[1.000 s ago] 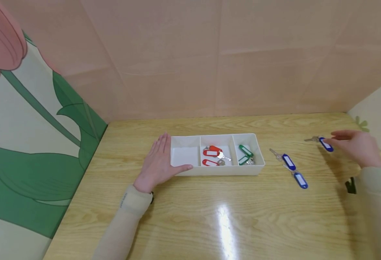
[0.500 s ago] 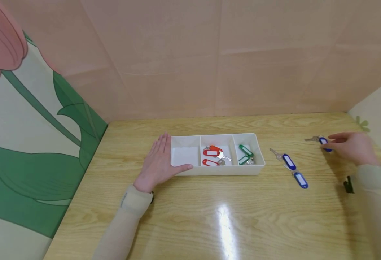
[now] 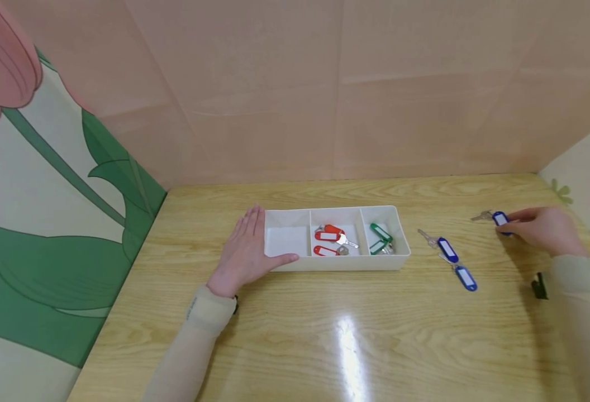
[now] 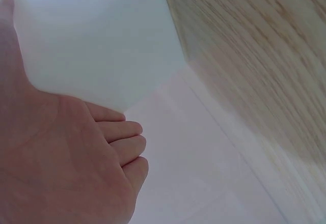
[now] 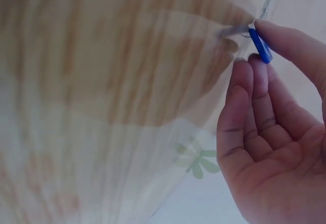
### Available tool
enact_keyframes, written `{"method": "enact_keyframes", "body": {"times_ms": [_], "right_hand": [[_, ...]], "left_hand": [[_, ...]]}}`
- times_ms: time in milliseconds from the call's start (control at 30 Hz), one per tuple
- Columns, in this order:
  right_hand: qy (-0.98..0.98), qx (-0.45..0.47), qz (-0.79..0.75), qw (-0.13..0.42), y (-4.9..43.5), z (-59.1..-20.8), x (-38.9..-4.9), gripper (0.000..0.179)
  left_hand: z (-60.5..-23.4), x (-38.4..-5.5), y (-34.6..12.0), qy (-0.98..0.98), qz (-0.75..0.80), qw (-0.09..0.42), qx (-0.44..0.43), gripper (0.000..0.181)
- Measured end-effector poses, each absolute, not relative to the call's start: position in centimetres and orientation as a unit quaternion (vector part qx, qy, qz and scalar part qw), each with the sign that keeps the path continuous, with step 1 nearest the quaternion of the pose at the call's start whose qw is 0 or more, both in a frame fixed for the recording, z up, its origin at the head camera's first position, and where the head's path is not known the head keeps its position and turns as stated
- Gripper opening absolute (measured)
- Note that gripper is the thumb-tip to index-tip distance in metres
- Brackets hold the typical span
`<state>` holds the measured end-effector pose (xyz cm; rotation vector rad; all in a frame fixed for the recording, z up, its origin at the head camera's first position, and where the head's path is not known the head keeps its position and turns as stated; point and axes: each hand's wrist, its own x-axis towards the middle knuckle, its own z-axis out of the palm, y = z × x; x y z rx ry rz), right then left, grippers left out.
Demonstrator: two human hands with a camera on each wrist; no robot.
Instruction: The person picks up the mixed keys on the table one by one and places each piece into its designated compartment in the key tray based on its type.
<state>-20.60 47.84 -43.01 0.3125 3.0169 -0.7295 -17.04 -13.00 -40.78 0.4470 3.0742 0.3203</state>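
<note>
My left hand (image 3: 242, 254) lies with straight fingers along the left end of a white three-compartment box (image 3: 345, 264); its thumb reaches across the front rim. In the left wrist view the palm and fingers touch the box's wall (image 4: 102, 40). At the far right, my right hand (image 3: 548, 228) pinches a blue key tag (image 3: 499, 220) by its edge, between thumb and fingers. The tag's key (image 3: 483, 215) points left on the table. In the right wrist view the blue tag (image 5: 261, 46) stands tilted on edge at the fingertips.
Red-tagged keys (image 3: 327, 237) lie in the middle compartment, green-tagged keys (image 3: 381, 239) in the right one. Two more blue-tagged keys, an upper tag (image 3: 447, 250) and a lower tag (image 3: 465, 278), lie between box and right hand. A pink-covered wall (image 3: 335, 111) closes off the table's back.
My right hand has moved slightly left, its fingers closing onto the blue key tag, which has shifted and turned a little. The left hand and the box have stayed in place.
</note>
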Motion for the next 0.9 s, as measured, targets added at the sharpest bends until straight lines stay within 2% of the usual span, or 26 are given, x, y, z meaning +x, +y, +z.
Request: {"method": "enact_keyframes", "body": {"times_ms": [367,900], "right_hand": [[0.961,0.105,-0.255,0.032,48.3,-43.2,-20.3,0.061],[0.954,0.074,-0.291,-0.015,48.2,-43.2,-19.4,0.053]], "left_hand": [[-40.9,-17.1,-12.9,0.984,0.105,0.011,0.144,0.135],[-41.1,-17.2,-13.1,0.984,0.104,0.011,0.145,0.135]]}}
